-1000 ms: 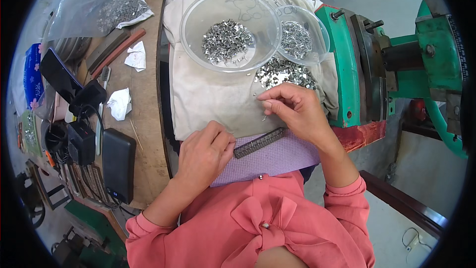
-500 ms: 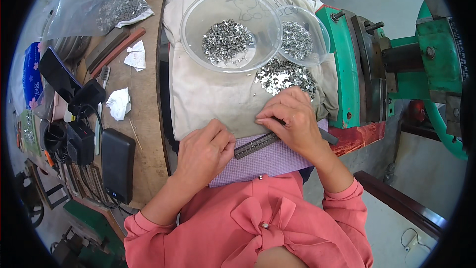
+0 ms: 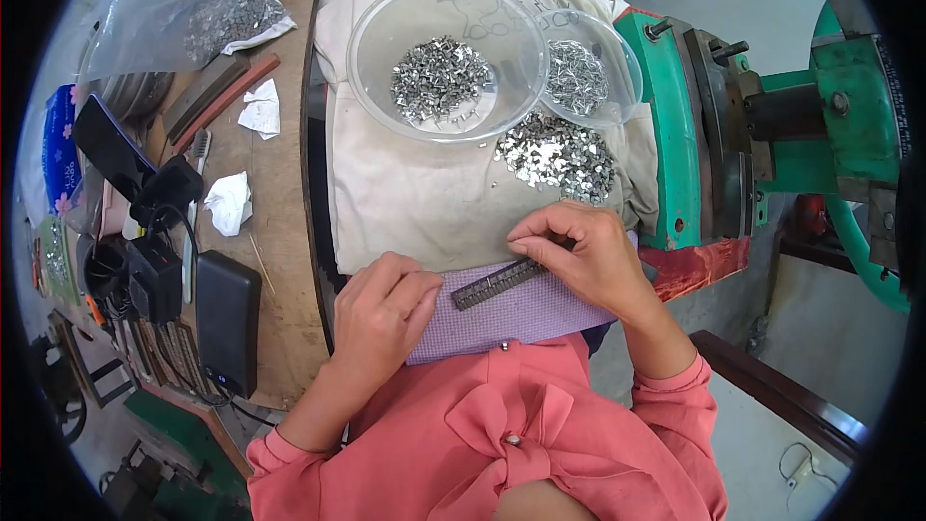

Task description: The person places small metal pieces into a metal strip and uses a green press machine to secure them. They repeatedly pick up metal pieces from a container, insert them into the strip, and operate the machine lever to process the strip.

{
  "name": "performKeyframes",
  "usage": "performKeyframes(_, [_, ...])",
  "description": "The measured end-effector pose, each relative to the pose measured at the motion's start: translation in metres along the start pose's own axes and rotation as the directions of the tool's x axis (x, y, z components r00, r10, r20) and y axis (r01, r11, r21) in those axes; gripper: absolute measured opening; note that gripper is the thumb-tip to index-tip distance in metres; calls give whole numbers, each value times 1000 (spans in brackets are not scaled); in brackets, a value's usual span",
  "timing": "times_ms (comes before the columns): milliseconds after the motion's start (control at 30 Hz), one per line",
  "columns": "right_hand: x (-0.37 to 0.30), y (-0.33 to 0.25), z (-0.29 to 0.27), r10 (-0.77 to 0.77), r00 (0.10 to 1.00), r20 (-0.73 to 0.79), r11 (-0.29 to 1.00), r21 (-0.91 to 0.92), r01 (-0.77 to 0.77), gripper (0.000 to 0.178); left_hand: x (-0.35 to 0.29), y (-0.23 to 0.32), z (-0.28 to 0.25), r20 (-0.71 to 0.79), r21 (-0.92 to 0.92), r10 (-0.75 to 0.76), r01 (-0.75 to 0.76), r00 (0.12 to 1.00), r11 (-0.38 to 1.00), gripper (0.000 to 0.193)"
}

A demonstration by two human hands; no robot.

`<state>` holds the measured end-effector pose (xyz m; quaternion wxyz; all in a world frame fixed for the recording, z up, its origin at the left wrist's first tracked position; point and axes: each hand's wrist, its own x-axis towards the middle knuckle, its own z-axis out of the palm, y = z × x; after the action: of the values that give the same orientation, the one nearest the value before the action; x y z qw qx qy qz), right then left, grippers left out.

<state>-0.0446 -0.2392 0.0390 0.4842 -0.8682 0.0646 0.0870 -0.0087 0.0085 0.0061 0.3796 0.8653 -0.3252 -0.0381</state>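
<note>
A narrow dark metal strip (image 3: 497, 283) lies slanted on a purple cloth (image 3: 521, 314) over my lap. My left hand (image 3: 386, 314) rests at the strip's near end, fingers curled over it. My right hand (image 3: 579, 256) pinches at the strip's far end with thumb and fingertips; what it pinches is too small to make out. Just beyond my right hand a loose heap of small shiny metal pieces (image 3: 559, 154) lies on a cream cloth (image 3: 405, 203). A large clear bowl (image 3: 381, 87) and a smaller clear bowl (image 3: 617, 87) behind hold more such pieces.
A green and red machine (image 3: 714, 135) stands at the right. The wooden bench (image 3: 280, 232) at the left carries a black box (image 3: 227, 323), crumpled tissues (image 3: 231, 203), a brush, cables and a plastic bag of metal pieces (image 3: 203, 19).
My right hand has come down from the heap of pieces to the far end of the strip. My left hand has stayed at the near end.
</note>
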Motion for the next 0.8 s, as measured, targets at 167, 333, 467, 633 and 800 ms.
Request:
performKeyframes(167, [2, 9, 3, -190, 977, 102, 979, -58, 196, 9, 6, 5, 3, 8, 93, 73, -73, 997, 993, 17])
performKeyframes(333, [-1, 10, 6, -204, 968, 145, 969, -113, 221, 10, 7, 2, 8, -10, 109, 74, -72, 997, 991, 16])
performKeyframes(467, [0, 8, 9, -208, 966, 152, 962, -145, 230, 9, 8, 0, 9, -10, 111, 79, -77, 997, 991, 15])
performKeyframes(633, [1, 5, 12, -216, 966, 142, 947, -210, 242, 10, 12, 0, 8, -8, 99, 90, -88, 996, 991, 14])
performKeyframes(800, [1, 6, 10, -227, 964, 138, 937, -241, 255, 12, 15, 0, 7, 4, 98, 92, -92, 996, 991, 14])
